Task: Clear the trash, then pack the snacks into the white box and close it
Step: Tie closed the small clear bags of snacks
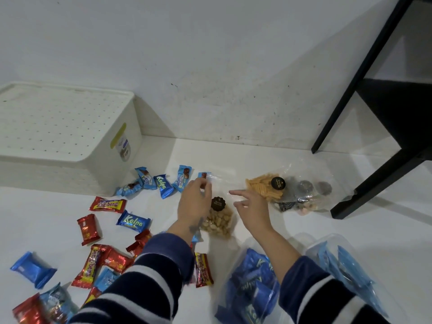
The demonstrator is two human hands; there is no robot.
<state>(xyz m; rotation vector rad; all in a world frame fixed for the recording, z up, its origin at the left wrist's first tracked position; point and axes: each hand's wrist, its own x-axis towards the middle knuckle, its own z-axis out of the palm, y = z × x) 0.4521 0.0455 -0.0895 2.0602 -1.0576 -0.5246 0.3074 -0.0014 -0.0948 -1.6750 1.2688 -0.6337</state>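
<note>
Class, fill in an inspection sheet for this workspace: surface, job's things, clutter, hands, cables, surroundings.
Surface: white floor, strewn with snacks.
Job's things: white box, lid on; loose red and blue snack bars; clear bag of nuts.
Clutter: crumpled clear plastic; bagged blue packets.
Hands: left hand pinches the plastic; right hand open, holding nothing.
Cables: nothing seen.
Surroundings: white wall; black furniture frame.

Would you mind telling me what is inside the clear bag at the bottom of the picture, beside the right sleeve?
The clear bag holds blue Kalpa snack packs, piled together. How many there are cannot be told, since they overlap and the right sleeve covers the bag's right side.
</note>
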